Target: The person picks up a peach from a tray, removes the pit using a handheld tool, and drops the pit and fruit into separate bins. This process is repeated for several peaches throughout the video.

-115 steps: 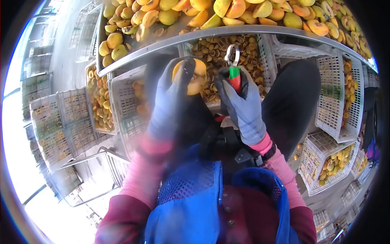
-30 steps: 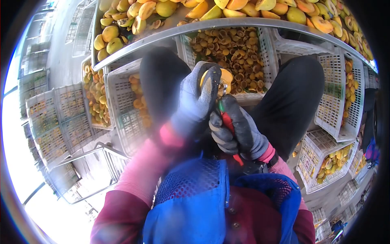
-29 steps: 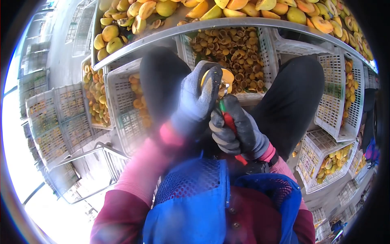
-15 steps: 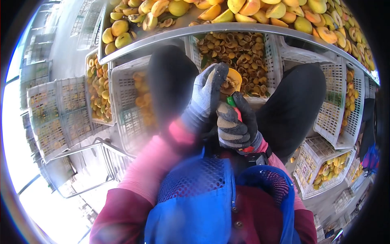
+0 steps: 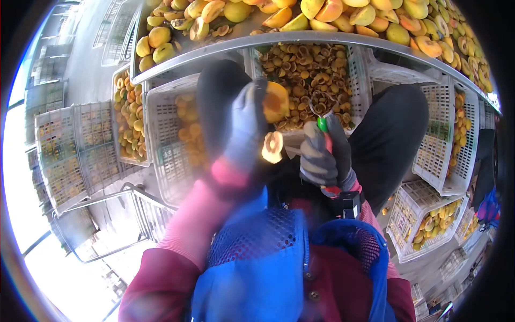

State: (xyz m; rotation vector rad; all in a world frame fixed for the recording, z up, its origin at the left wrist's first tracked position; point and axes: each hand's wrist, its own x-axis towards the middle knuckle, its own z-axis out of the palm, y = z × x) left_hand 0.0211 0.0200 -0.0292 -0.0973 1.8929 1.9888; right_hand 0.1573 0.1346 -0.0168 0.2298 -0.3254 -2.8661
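Note:
My left hand [image 5: 245, 118], in a grey-white glove with dark fingers, is closed on a yellow peach half [image 5: 277, 102] whose hollow faces right. Below that fruit, a pale cut-out piece with a pit [image 5: 272, 147] hangs in mid-air, apart from both hands. My gloved right hand [image 5: 324, 158] grips a pitting knife [image 5: 322, 124] with a red and green handle; its thin metal loop points up and away from me. Between my knees stands a crate [image 5: 360, 80] holding many brown scooped-out pit pieces [image 5: 306, 59].
A metal-edged table [image 5: 300, 36] heaped with peach halves [image 5: 370, 16] spans the far side. White crates [image 5: 166, 123] of fruit stand at my left, and more crates [image 5: 456, 177] stand at my right. A metal rail frame [image 5: 142, 214] is at lower left.
My hands have moved apart: the left went left with the peach half, the right slightly right with the pitting knife. The cut-out pit piece has come loose and is dropping between them.

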